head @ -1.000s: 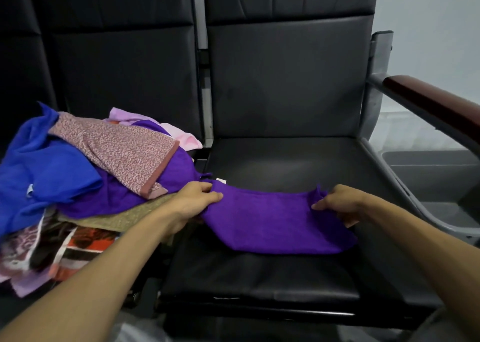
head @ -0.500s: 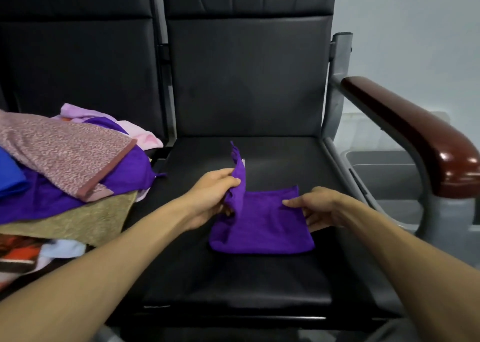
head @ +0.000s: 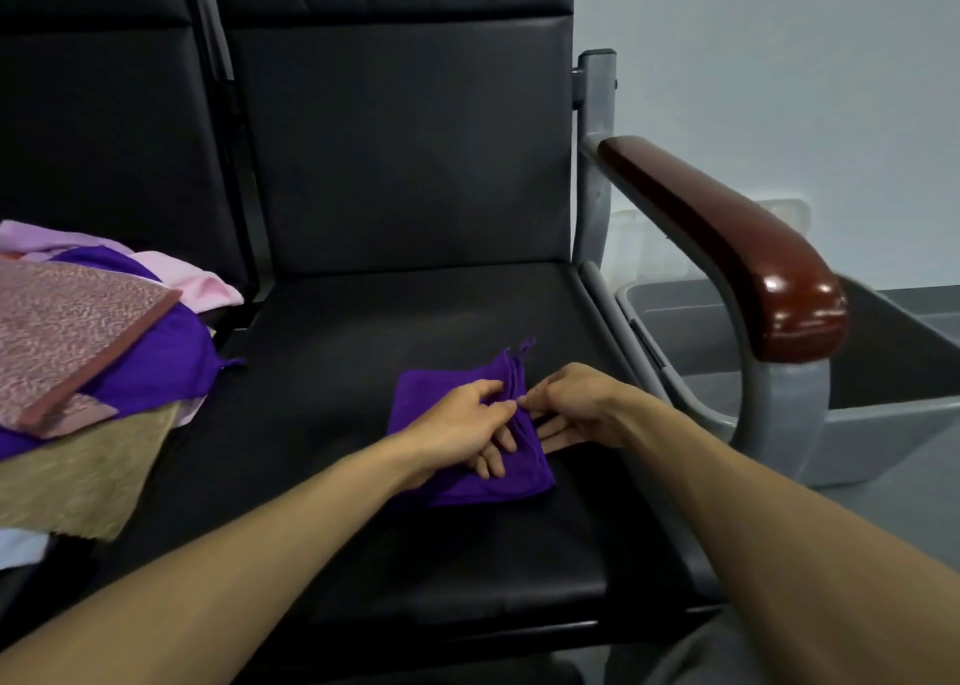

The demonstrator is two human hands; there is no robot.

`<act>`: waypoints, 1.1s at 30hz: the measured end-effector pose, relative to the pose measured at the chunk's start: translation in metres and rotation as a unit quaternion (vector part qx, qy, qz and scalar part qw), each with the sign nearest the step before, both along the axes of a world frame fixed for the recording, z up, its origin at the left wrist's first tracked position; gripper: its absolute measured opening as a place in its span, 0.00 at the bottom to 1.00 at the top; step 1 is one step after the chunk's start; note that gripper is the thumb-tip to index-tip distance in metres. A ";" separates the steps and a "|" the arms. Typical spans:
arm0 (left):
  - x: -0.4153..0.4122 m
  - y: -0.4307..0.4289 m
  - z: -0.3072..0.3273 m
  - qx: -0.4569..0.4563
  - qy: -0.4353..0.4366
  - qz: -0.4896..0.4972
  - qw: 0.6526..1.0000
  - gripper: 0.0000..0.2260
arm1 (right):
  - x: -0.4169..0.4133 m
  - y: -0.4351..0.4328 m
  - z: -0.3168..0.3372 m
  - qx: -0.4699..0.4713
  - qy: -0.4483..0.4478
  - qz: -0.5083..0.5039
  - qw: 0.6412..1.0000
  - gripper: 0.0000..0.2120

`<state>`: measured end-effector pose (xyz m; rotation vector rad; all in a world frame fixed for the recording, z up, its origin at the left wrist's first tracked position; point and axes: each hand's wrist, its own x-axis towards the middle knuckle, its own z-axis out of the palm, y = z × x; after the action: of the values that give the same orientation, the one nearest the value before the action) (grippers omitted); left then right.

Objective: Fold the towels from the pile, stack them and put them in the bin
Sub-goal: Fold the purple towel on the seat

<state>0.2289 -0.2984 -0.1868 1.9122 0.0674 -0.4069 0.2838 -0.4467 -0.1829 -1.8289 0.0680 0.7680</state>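
Two grips, both bare hands, meet over one purple towel (head: pixel 423 398) near the middle of my head view. Left grip (head: pixel 462 422): thumb and forefinger pinch a raised fold of the towel, while its remaining fingers (head: pixel 496 453) lie straight on the cloth beneath. Right grip (head: pixel 571 403): thumb and forefinger pinch the same fold from the opposite side, their tips almost touching those of the left grip. Its lower fingers extend along the towel's right edge, and I cannot tell whether they lie on the cloth or under it.

The towel is folded to a small, roughly square packet. It lies on the black seat (head: pixel 337 554) directly beneath both grips, and its far corner stands up in a peak just beyond them.

Well to the left of the left grip, the pile (head: pixel 93 351) of unfolded towels rests on the neighbouring seat. A patterned pink piece lies on top, with purple, pale pink and tan cloth below it.

To the right of the right grip, past the brown armrest (head: pixel 727 247) and its grey frame, I see the grey bin (head: pixel 893 419) beside the chair, its interior only partly in view.
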 end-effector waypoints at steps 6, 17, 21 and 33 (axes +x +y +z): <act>-0.016 0.052 0.017 0.179 -0.107 -0.084 0.974 0.11 | -0.004 0.001 0.004 -0.033 -0.008 -0.023 0.999 0.15; -0.036 0.097 0.021 0.145 -0.141 -0.041 0.978 0.11 | -0.015 0.045 0.010 -0.331 -0.172 0.050 0.927 0.26; -0.046 0.104 0.019 0.128 -0.135 -0.004 0.983 0.11 | -0.022 0.067 0.015 -0.296 -0.240 0.018 0.925 0.27; -0.049 0.162 0.039 -0.124 -0.035 0.329 0.936 0.10 | -0.053 0.161 0.081 0.165 -0.276 -0.010 0.947 0.13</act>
<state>0.1796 -0.1362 -0.1482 1.5393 0.5654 0.1059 0.2307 -0.2859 -0.1015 -1.6540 -0.3841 0.2107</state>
